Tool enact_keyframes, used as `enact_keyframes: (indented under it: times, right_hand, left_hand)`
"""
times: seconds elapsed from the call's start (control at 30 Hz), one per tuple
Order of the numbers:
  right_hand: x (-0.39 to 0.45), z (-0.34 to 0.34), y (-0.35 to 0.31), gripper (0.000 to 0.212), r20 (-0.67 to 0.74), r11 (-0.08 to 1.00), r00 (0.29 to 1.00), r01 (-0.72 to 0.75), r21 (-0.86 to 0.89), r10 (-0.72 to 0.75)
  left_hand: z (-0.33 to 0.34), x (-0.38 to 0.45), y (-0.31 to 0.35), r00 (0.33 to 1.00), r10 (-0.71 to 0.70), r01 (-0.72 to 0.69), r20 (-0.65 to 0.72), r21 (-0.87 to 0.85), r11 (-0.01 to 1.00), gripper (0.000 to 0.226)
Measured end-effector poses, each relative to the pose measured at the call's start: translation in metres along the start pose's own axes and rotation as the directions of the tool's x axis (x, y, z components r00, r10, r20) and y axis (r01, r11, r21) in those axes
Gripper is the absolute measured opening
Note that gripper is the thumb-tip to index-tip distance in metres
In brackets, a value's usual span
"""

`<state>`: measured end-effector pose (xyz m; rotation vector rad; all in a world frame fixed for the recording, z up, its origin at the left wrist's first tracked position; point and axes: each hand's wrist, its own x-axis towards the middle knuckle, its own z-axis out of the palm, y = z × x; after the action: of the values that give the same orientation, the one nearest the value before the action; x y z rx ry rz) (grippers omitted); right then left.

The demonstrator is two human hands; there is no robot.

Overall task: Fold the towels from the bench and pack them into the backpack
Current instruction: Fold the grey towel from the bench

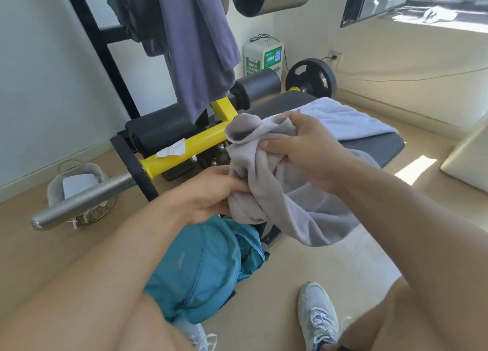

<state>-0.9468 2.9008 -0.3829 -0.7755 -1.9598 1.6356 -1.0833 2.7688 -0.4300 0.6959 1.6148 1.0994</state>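
Both hands clamp the grey towel [266, 192], left hand [211, 192] low, right hand [303, 150] high, bunched above the open backpack [200, 269] for packing; another towel [343, 118] waits on the tabletop [375, 146].

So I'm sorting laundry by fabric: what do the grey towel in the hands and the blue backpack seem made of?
Grey towel: soft matte fleece or microfibre, judging by its limp, fuzzy folds. Blue backpack: thin, smooth synthetic, probably nylon, with a slight sheen and crinkles.

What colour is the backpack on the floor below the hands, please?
The backpack is plain teal blue, seen clearly in the head view.
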Motion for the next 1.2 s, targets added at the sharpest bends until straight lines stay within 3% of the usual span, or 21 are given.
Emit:
enact_keyframes:
  times: [0.07, 0.13, 0.2, 0.23, 0.4, 0.5, 0.7, 0.77, 0.9, 0.97, 1.03, 1.1, 1.2]
  right_hand:
    - [-0.001, 0.004, 0.000, 0.035, 0.059, 0.997, 0.997, -0.053, -0.048, 0.056]
    - [-0.006, 0.008, -0.001, 0.035, 0.170, 0.987, 0.982, -0.054, -0.153, 0.080]
    - [-0.008, 0.014, 0.001, 0.042, 0.226, 0.967, 0.968, -0.055, -0.248, 0.113]
    - [-0.009, 0.017, 0.002, 0.045, 0.234, 0.962, 0.964, -0.058, -0.267, 0.123]
    - [-0.004, 0.024, 0.010, 0.047, 0.353, 0.978, 0.933, 0.012, -0.208, 0.064]
    - [-0.004, 0.025, 0.014, 0.048, 0.382, 0.985, 0.922, 0.004, -0.175, 0.064]
    - [-0.002, 0.030, 0.023, 0.039, 0.268, 0.980, 0.955, -0.077, -0.182, 0.125]
    - [0.002, 0.029, 0.027, 0.031, 0.244, 0.978, 0.954, -0.136, -0.157, 0.172]
    - [0.011, 0.025, 0.031, 0.016, 0.201, 0.967, 0.957, -0.173, -0.187, 0.210]
    - [0.011, 0.026, 0.029, 0.016, 0.216, 0.965, 0.953, -0.171, -0.199, 0.213]
    - [0.008, 0.027, 0.024, 0.027, 0.255, 0.969, 0.944, -0.165, -0.182, 0.209]
    - [0.007, 0.026, 0.021, 0.052, 0.312, 0.966, 0.928, -0.140, -0.218, 0.205]
    - [0.004, 0.027, 0.025, 0.100, 0.382, 0.881, 0.903, 0.007, -0.473, 0.198]
  left_hand:
    - [-0.021, -0.010, -0.006, 0.992, 0.020, -0.033, 0.125, 0.103, 0.994, 0.069]
    - [-0.036, -0.016, -0.008, 0.968, 0.111, -0.135, 0.224, 0.098, 0.986, 0.095]
    - [-0.046, -0.020, -0.006, 0.965, 0.224, -0.228, 0.138, 0.013, 0.973, 0.120]
    - [-0.047, -0.022, -0.003, 0.961, 0.267, -0.269, 0.069, 0.029, 0.963, 0.122]
    - [-0.029, -0.024, 0.002, 0.938, 0.345, -0.327, -0.032, 0.247, 0.912, 0.057]
    - [-0.026, -0.018, 0.001, 0.941, 0.330, -0.310, -0.068, 0.212, 0.927, 0.043]
    - [-0.031, -0.005, -0.003, 0.929, 0.326, -0.301, -0.176, 0.154, 0.941, 0.019]
    - [-0.031, -0.004, -0.001, 0.931, 0.297, -0.278, -0.212, 0.112, 0.954, 0.018]
    - [-0.029, -0.004, 0.004, 0.932, 0.222, -0.215, -0.286, 0.056, 0.975, 0.052]
    - [-0.026, -0.003, 0.005, 0.918, 0.199, -0.207, -0.342, 0.013, 0.978, 0.047]
    - [-0.024, 0.002, 0.004, 0.896, 0.159, -0.203, -0.416, -0.065, 0.977, 0.031]
    - [-0.023, 0.003, 0.007, 0.892, 0.078, -0.189, -0.446, -0.210, 0.959, 0.029]
    - [-0.027, 0.004, 0.011, 0.904, -0.030, -0.157, -0.426, -0.396, 0.905, 0.032]
